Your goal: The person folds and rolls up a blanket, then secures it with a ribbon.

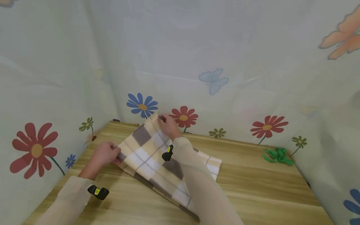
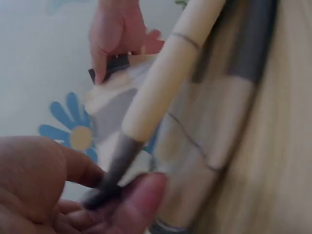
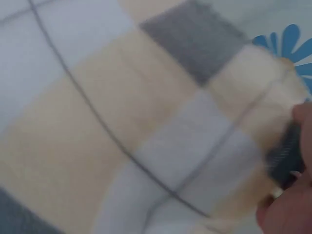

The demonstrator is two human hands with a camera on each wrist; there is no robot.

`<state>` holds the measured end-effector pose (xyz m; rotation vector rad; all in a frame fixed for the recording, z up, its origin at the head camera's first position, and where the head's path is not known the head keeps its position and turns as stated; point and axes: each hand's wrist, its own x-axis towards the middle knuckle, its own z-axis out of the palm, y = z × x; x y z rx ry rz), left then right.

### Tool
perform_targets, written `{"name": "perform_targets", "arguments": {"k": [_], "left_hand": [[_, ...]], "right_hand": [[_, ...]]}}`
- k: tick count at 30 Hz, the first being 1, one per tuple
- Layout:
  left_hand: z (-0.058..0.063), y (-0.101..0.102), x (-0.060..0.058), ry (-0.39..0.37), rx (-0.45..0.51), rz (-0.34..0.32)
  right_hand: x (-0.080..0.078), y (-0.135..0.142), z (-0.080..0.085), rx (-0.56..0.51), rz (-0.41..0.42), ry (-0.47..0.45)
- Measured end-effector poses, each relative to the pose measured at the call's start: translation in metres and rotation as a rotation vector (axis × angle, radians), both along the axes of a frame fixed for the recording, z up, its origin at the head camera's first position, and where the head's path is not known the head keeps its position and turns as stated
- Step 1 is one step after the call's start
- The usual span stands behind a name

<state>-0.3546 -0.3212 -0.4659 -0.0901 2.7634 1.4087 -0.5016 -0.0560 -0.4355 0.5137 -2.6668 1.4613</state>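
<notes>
A soft checked cloth [image 1: 146,159] in cream, white and grey-brown lies folded in layers across the wooden table, with its far left end lifted. My left hand [image 1: 106,153] pinches the cloth's left corner between thumb and fingers; in the left wrist view the layers fall away from that hand [image 2: 92,195] as a rolled fold. At the far corner, my right hand [image 1: 168,125] pinches the edge where a dark patch shows. In the right wrist view that hand [image 3: 292,185] is partly cut off at the frame's edge, beside the spread checks. My right forearm hides part of the cloth's near side.
A small heap of green strips [image 1: 278,156] lies at the table's far right corner. The wooden table [image 1: 253,187] meets a pale curtain [image 1: 239,47] printed with flowers and butterflies at the back and both sides. A small dark object [image 1: 116,120] sits at the far left corner.
</notes>
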Motion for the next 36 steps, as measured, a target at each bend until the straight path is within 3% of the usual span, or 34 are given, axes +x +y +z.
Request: {"name": "perform_targets", "arguments": {"k": [3,7,11,17,24,28,32,36], "left_hand": [[-0.019,-0.002,-0.004,-0.038,-0.148,-0.017],[-0.030,-0.001,-0.005,-0.037,-0.293,-0.018],[-0.027,0.001,-0.005,0.008,-0.425,-0.027],[-0.013,0.017,0.007,0.072,-0.516,-0.036],[0.000,0.056,0.037,0.151,-0.497,-0.079],[0.000,0.074,0.054,0.015,-0.332,-0.159],[-0.008,0.088,0.066,-0.170,-0.145,-0.176],[-0.014,0.097,0.068,-0.194,-0.119,-0.132]], "right_hand": [[0.002,0.007,-0.021,0.216,0.060,-0.065],[0.001,0.020,-0.051,0.430,0.114,-0.051],[0.000,0.030,-0.064,0.437,0.135,-0.036],[0.002,0.052,-0.057,0.440,0.140,-0.027],[0.005,0.095,-0.040,0.441,0.159,-0.073],[0.019,0.121,-0.037,0.408,0.134,-0.139],[0.028,0.146,-0.041,0.427,0.109,-0.199],[0.031,0.160,-0.040,0.527,0.125,-0.241]]}}
